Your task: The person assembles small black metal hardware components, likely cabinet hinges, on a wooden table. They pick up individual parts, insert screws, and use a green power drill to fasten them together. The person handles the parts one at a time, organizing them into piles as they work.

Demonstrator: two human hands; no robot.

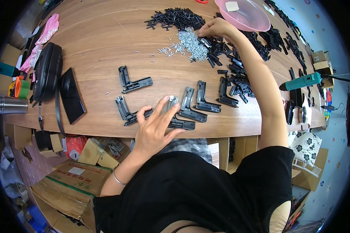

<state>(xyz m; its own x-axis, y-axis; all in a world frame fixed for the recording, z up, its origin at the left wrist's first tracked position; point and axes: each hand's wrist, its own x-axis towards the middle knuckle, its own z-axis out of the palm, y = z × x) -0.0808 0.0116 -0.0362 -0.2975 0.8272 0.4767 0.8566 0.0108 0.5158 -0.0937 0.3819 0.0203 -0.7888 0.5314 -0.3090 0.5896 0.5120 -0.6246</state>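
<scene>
while the left hand [156,126] lies spread, fingers fanned and flat, on an l-shaped black bracket [179,116] at the near edge of the wooden table [101,42], that bracket serves as the landmark for everything else. its long arm runs roughly left to right under the palm and its short arm stands away from the person, toward the far side. the hand pins it down rather than pinching it.

just left of it lies a second bracket [125,112], touching the left hand's thumb side; just right of it stand two more brackets [200,101], and a further one [134,80] lies beyond and to the left.

farther out, beyond and right of the landmark bracket, the right hand [216,28] reaches with the arm stretched long across the table. its fingertips are drawn together at the right edge of a pile of silver screws [190,42], probably pinching one, though the view is too small to be sure. the screws lie well apart from the landmark bracket, so the right hand is much the nearer to them. black small parts [175,17] heap just beyond the screws, and a pink bowl [256,21] sits right of the right hand.
</scene>
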